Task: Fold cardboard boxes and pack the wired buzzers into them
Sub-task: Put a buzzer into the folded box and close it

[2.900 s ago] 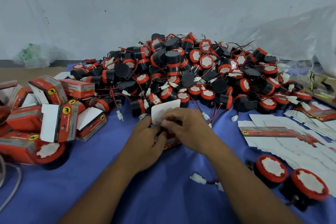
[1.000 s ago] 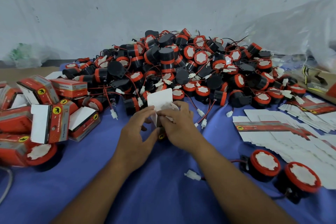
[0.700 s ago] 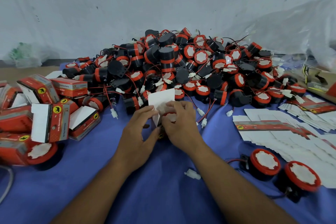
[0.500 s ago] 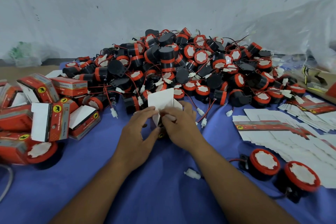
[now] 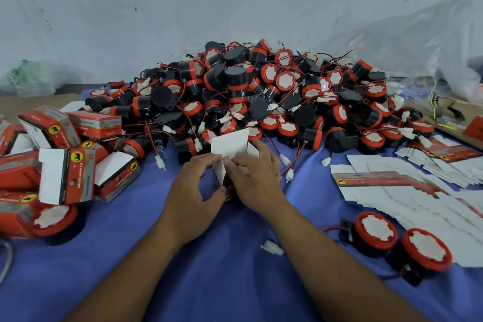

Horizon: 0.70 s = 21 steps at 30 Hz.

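cardboard box [image 5: 230, 146] | held just in front of the buzzer pile [image 5: 261, 94], white flaps raised | side flap pinched by left hand [image 5: 193, 191], body gripped by curled right hand [image 5: 256, 180] | creases are best pressed square before the flaps are tucked

Half-folded box [image 5: 230, 144], white flaps up, buzzers [image 5: 236, 78] heaped behind

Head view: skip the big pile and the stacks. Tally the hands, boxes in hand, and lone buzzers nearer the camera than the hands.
Hands: 2, left hand and right hand
Boxes in hand: 1, the half-folded box, held by both hands
Lone buzzers: 3, the two right buzzers and the left buzzer beside the packed boxes
Total: 6
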Each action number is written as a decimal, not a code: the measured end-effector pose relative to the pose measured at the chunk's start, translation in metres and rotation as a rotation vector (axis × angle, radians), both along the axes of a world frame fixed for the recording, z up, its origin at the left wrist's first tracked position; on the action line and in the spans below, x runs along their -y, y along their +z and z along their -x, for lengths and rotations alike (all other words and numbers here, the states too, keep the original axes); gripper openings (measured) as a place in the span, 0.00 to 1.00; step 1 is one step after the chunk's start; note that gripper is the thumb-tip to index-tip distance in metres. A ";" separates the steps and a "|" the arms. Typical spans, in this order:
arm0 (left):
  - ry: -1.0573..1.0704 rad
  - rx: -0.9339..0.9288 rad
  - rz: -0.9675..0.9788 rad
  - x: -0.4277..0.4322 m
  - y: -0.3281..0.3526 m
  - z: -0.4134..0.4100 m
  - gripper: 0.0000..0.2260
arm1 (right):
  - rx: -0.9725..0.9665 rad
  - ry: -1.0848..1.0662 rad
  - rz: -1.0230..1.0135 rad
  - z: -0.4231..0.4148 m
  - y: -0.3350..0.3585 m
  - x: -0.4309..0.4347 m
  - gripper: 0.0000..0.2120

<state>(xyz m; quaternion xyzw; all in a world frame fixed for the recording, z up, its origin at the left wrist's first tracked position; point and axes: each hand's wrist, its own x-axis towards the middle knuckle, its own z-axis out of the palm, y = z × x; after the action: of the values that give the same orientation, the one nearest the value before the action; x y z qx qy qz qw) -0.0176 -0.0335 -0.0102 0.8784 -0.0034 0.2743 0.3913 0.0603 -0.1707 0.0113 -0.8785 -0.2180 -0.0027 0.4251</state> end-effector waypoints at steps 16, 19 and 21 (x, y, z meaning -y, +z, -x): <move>0.004 0.020 -0.001 -0.003 -0.005 -0.001 0.20 | 0.067 0.255 -0.021 -0.009 -0.008 0.001 0.12; 0.019 0.016 -0.118 -0.003 -0.004 -0.004 0.18 | 0.003 0.323 -0.155 -0.012 -0.007 0.007 0.04; 0.043 -0.003 -0.161 -0.004 -0.003 -0.006 0.15 | -0.156 0.350 -0.328 -0.013 -0.004 0.010 0.08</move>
<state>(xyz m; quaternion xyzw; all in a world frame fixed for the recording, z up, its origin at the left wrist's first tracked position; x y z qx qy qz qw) -0.0117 -0.0294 -0.0129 0.9074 -0.0059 0.2803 0.3132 0.0731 -0.1805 0.0073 -0.7440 -0.3301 0.1033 0.5717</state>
